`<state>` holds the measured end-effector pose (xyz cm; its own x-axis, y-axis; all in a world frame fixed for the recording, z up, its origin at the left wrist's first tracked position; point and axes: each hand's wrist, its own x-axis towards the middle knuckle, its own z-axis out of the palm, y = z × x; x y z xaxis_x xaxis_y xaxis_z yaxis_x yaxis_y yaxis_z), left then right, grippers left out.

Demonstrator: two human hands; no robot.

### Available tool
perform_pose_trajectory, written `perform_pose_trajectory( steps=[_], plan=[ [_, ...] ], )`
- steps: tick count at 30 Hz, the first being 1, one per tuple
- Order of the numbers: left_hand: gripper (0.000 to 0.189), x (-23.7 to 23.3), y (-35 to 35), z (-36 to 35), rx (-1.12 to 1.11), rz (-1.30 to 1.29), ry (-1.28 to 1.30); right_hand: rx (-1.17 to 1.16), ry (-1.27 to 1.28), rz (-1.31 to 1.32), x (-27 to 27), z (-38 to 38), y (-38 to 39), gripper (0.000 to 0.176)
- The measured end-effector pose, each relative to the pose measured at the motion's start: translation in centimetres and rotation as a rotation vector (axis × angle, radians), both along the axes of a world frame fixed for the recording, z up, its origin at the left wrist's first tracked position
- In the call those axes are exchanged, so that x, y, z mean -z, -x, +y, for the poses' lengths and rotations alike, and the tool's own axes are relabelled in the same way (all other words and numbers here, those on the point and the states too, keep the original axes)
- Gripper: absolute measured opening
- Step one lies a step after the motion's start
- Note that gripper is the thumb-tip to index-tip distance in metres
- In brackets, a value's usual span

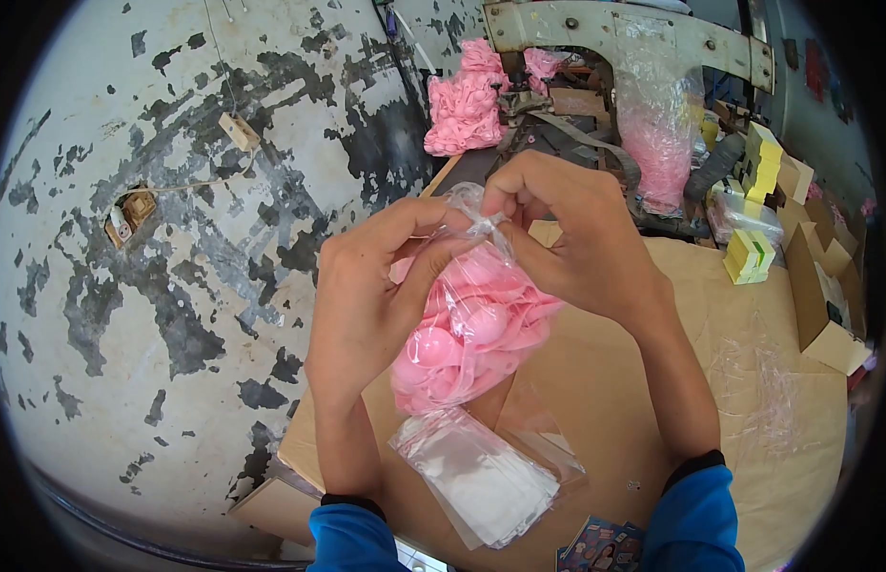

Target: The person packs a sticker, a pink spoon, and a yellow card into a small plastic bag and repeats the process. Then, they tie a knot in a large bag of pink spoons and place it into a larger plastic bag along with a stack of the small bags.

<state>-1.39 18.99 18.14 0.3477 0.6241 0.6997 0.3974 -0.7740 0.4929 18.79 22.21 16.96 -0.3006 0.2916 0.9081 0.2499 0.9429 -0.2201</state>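
A clear plastic bag [476, 329] full of pink rubbery pieces, some of them round, hangs between my hands above the table. Its gathered neck is twisted into a knot at the top. My left hand [366, 276] pinches the neck from the left, thumb and forefinger pressed together. From the right, my right hand [581, 234] grips the loose end of the plastic by the knot with its fingertips. Below the bag lies a stack of flat clear plastic bags [481, 477], and printed cards [600, 545] are near my right sleeve.
Brown cardboard [633, 400] covers the table. Behind stand a pink heap [467, 100], a tall wrapped pink bundle [657, 133] and a metal machine frame [557, 27]. Yellow boxes [748, 257] and an open carton [824, 296] are at right; a peeling wall [157, 315] rises at left.
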Motion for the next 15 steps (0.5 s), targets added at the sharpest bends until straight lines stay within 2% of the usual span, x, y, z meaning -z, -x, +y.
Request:
perform_pose_trajectory(
  steps=[4, 9, 15],
  plan=[
    [0.017, 0.5, -0.1, 0.9, -0.034, -0.010, -0.202, -0.048, 0.056, -0.040, -0.3, -0.1, -0.6, 0.017],
    [0.019, 0.3, -0.5, 0.7, -0.083, 0.029, -0.303, 0.021, 0.011, -0.139, -0.6, -0.5, -1.5, 0.018],
    [0.019, 0.1, -1.0, 0.0, -0.159, 0.080, -0.392, 0.061, -0.053, -0.126, -0.2, -0.3, -0.7, 0.022]
  ],
)
